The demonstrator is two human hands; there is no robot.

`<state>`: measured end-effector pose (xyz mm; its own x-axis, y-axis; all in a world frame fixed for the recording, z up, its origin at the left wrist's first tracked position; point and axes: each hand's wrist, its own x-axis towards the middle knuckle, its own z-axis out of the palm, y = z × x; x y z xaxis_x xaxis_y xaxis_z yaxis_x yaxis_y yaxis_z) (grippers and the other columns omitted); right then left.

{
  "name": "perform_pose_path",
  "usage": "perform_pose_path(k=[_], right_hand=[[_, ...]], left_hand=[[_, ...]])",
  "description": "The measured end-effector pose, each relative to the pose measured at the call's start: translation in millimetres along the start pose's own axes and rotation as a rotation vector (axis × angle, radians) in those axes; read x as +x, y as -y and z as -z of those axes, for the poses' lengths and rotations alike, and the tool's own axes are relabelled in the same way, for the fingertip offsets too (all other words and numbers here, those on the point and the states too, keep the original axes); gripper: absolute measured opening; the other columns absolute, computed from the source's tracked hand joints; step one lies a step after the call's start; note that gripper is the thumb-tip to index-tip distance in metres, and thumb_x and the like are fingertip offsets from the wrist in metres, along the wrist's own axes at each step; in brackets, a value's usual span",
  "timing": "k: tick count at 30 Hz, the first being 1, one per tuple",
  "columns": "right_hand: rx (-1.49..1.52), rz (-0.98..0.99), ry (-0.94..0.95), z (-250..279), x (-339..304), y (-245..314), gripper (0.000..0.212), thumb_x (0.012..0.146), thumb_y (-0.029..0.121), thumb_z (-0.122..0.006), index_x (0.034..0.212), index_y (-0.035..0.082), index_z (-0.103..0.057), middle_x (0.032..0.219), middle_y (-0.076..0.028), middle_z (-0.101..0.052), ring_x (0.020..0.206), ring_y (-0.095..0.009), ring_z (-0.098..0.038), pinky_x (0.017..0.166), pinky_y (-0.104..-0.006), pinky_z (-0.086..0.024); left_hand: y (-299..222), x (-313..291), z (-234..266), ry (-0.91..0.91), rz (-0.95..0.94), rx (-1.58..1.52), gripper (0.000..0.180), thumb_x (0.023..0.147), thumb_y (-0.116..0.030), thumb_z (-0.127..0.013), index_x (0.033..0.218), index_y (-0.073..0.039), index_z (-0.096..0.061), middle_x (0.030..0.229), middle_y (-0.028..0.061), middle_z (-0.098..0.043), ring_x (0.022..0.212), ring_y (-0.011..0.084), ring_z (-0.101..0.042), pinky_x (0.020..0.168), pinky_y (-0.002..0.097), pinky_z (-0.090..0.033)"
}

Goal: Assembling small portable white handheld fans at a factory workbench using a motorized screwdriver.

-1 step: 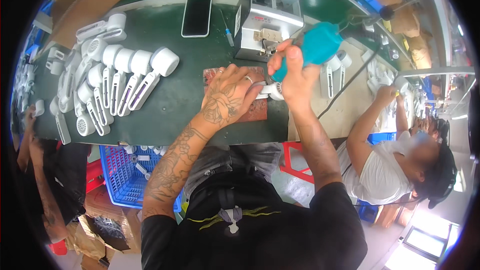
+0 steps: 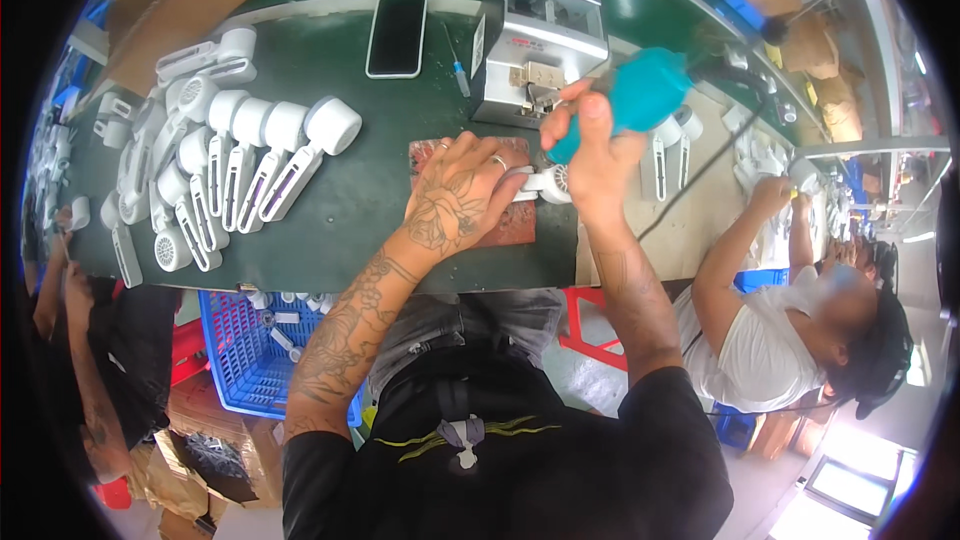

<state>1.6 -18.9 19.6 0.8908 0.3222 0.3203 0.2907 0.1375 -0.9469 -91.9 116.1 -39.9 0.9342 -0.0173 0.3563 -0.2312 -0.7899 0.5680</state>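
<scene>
My left hand (image 2: 455,190) is closed over a white handheld fan (image 2: 546,183), pressing it down on a worn red mat (image 2: 515,231). The fan's round grilled head sticks out to the right of my thumb, and its handle is mostly hidden under my fingers. My right hand (image 2: 597,155) grips a teal electric screwdriver (image 2: 645,90), held tilted above the fan. The screwdriver's tip is hidden behind my hand, so I cannot tell whether it touches the fan.
Several white fan bodies (image 2: 245,145) lie piled at the left. A screw feeder (image 2: 545,40), phone (image 2: 396,37) and small blue-handled screwdriver (image 2: 459,73) stand or lie beyond my hands. A blue basket (image 2: 235,360) sits below the table edge. Co-workers (image 2: 770,330) work on both sides.
The dark cable behind the teal screwdriver hangs in a different curve. Both hands keep nearly the same places, and the whole view has shifted very slightly.
</scene>
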Motion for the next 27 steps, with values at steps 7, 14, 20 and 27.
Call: perform_pose_path(k=[7, 14, 20, 27], right_hand=[[-0.05, 0.237, -0.103, -15, 48, 3, 0.04, 0.107, 0.038, -0.055, 0.103, -0.002, -0.059, 0.071, -0.007, -0.058, 0.064, -0.018, -0.06, 0.061, -0.0307, -0.047], [-0.041, 0.183, -0.091, -8, 52, -16, 0.036, 0.106, 0.035, -0.058, 0.097, -0.001, -0.058, 0.07, -0.007, -0.057, 0.062, -0.018, -0.059, 0.058, -0.031, -0.047], [0.012, 0.035, -0.079, -6, 15, 13, 0.041, 0.105, 0.038, -0.058, 0.1, -0.003, -0.058, 0.07, -0.007, -0.055, 0.06, -0.02, -0.057, 0.057, -0.0332, -0.047], [0.029, 0.036, 0.021, 12, -27, 14, 0.057, 0.101, 0.049, -0.062, 0.108, -0.007, -0.057, 0.067, -0.009, -0.054, 0.061, -0.021, -0.058, 0.059, -0.0342, -0.047]], left_hand=[[0, -2, 9, -0.043, -0.041, -0.095, 0.024, 0.095, -0.027, -0.065, 0.11, -0.011, -0.075, 0.104, 0.0113, -0.065, 0.098, 0.0329, -0.058, 0.087, 0.0456, -0.047], [-2, -1, 3, -0.06, -0.058, -0.109, 0.025, 0.094, -0.027, -0.066, 0.111, -0.011, -0.074, 0.103, 0.0101, -0.065, 0.097, 0.0315, -0.058, 0.085, 0.045, -0.047], [2, -3, 2, -0.049, -0.029, -0.093, 0.025, 0.093, -0.027, -0.067, 0.111, -0.011, -0.074, 0.104, 0.0091, -0.065, 0.097, 0.0315, -0.058, 0.086, 0.0444, -0.048], [-1, 1, 4, -0.035, -0.023, -0.09, 0.025, 0.092, -0.027, -0.068, 0.107, -0.008, -0.073, 0.106, 0.0079, -0.065, 0.098, 0.0311, -0.058, 0.086, 0.0448, -0.048]])
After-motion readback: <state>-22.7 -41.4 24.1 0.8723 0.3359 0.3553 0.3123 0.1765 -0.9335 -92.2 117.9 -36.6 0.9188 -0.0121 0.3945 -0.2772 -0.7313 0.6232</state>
